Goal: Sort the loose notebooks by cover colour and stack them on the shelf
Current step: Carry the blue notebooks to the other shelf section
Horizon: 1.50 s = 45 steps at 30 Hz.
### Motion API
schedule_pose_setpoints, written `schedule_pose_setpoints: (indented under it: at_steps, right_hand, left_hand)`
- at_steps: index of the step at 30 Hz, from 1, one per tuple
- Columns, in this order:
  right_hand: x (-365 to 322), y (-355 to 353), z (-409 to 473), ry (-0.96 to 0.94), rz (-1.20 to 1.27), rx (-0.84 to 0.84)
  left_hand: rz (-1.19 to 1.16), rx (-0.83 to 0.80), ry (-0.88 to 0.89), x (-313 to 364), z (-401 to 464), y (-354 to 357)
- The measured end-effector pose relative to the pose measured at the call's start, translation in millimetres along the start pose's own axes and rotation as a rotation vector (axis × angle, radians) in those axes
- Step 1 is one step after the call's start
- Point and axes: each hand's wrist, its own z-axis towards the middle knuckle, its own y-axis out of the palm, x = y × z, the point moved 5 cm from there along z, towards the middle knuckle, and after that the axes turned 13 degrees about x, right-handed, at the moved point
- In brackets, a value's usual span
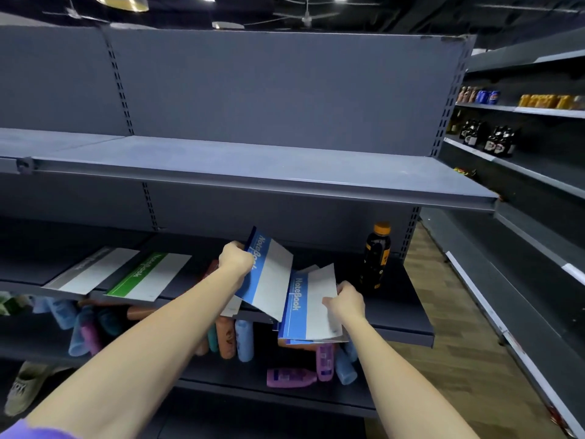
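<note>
Left hand (235, 258) grips a blue notebook (269, 277), tilted above the shelf (402, 324). Right hand (346, 301) pinches the top cover of the blue notebook stack (308, 315) at the shelf edge. Green notebook (148, 275) and grey notebook (91, 270) lie left.

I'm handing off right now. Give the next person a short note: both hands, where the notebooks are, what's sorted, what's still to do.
Left hand grips a blue notebook, lifted and tilted above the shelf.
Right hand holds the top of the blue stack at the shelf's front edge.
Done: grey notebook and green notebook lie side by side to the left, each by colour.
Left: set the held blue one on the blue stack and square it. More covers show behind the left hand; colours unclear.
A dark bottle stands just right of the stack.
</note>
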Motion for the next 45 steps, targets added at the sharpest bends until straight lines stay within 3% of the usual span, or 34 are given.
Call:
schedule_pose_setpoints:
  at_steps: [8,13,17,29,34,45]
  right_hand:
    - [-7,10,-11,-0.028,-0.298,0.069]
    - [-22,26,-15,-0.095,0.036,-0.081]
    - [-36,27,-29,-0.021,0.223,-0.186]
    - [-20,8,-19,0.077,0.486,-0.099]
    - [-9,-1,-13,0.029,0.396,0.000]
    - [6,20,-9,-0.077,-0.137,0.123]
  left_hand:
    - [-0.053,-0.094,-0.015,-12,4,-2]
    - [-0.060,-0.266,0.012,-8,-9,12]
    - [-0.057,-0.302,0.031,-3,-19,27]
    - [0.044,-0.243,0.070,0,-25,33]
    - [-0.033,-0.290,-0.005,-9,-23,35]
    - [-0.063,-0.382,-0.019,-28,-12,18]
